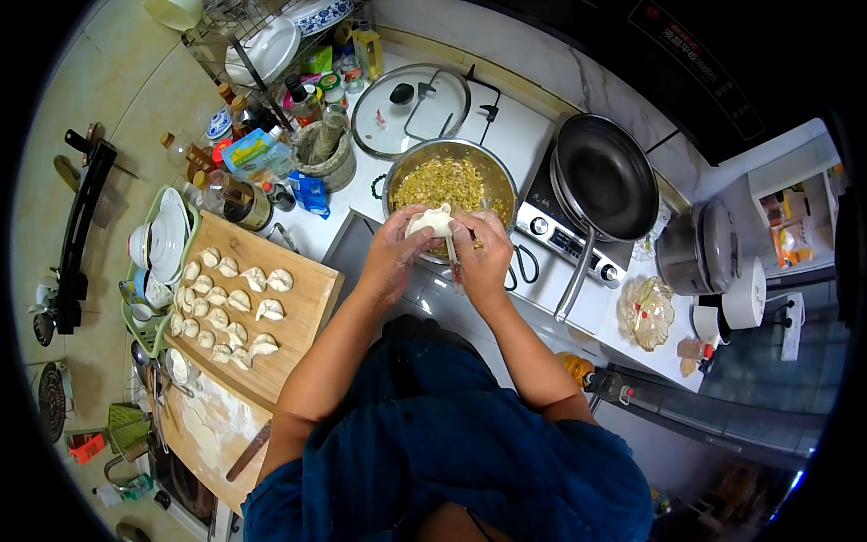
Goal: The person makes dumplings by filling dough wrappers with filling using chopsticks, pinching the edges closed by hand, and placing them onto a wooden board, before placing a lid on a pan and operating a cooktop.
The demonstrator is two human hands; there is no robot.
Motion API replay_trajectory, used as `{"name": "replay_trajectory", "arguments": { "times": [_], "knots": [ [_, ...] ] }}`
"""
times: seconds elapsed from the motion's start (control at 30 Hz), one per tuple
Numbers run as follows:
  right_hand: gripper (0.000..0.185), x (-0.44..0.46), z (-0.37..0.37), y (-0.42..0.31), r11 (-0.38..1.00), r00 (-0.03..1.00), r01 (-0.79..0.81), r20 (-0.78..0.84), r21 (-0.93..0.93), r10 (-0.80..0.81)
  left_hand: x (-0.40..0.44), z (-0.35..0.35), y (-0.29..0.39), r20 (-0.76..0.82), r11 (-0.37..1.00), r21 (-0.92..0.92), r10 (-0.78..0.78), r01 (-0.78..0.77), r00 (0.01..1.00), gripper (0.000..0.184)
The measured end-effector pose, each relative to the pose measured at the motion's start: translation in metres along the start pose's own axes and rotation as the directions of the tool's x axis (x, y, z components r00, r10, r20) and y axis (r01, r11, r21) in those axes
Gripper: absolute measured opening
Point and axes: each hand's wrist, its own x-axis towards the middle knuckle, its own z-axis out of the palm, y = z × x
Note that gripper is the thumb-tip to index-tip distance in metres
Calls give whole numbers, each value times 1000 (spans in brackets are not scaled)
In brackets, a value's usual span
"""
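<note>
Pinching a white dumpling (430, 222) from both sides, the left hand (388, 259) and the right hand (489, 253) meet over the near side of a steel bowl (510, 176). The fingers of each hand are closed on the dough, with the tips bent in toward each other. By the right fingers, a thin, pale stick (452, 253) points down (too small and blurry to name). Both arms (339, 348) reach forward, elbows spread out, making a shape like a tent. Chopped filling (438, 183) sits in the bowl. A glass lid (388, 126) lies just behind it, to the left, and a black pan (607, 176) sits to the right. Off to the left, rows of dumplings (217, 295) rest on a wooden board (302, 312).
</note>
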Motion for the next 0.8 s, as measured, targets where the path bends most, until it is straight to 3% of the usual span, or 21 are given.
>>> {"name": "replay_trajectory", "arguments": {
  "times": [0.07,0.27,0.37,0.8],
  "knots": [
    [13,-2,0,4,999,999,38,-3,-27,-38,0,0,-1,12,1000,2,3,-3,1000,35],
    [12,4,-1,-10,993,997,-63,-47,97,68,-3,2,2,38,999,45,27,-29,999,32],
    [15,3,-1,-1,991,998,-49,38,121,45,-1,-1,-2,29,995,92,32,-35,999,30],
    [14,3,-8,-2,998,997,35,66,47,-38,-2,2,1,63,973,212,78,-89,995,36]
  ]
}}
